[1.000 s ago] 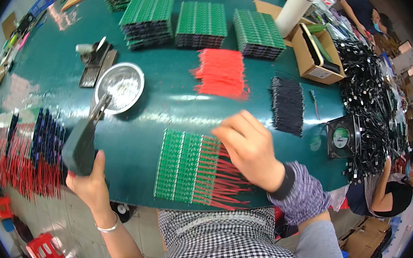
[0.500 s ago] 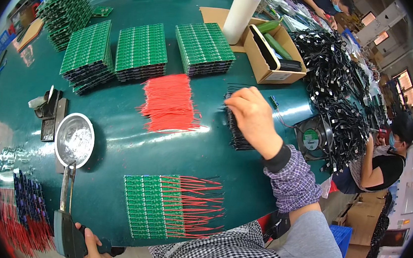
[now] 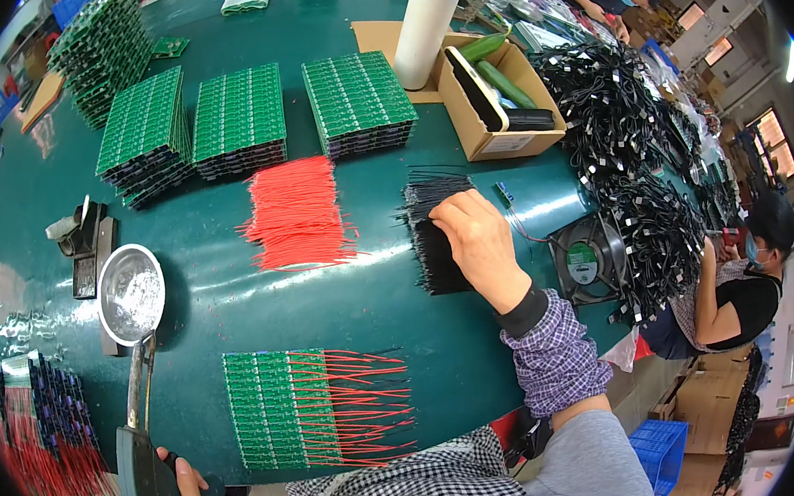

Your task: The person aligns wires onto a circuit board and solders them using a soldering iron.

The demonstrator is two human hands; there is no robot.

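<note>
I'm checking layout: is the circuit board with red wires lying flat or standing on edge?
Flat: the circuit board lies on the green table, broad face up, red wires reaching past its right edge.

right hand (image 3: 479, 246) at black wires (image 3: 428, 243)

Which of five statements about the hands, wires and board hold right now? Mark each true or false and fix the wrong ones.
1. The right hand is at the black wires. True.
2. The left hand holds a gun-shaped tool. True.
3. The red wire pile lies right of the black wires. False: left of them.
4. Red leads stick out past the circuit board on its left. False: on its right.
5. The metal bowl stands left of the circuit board. True.
</note>
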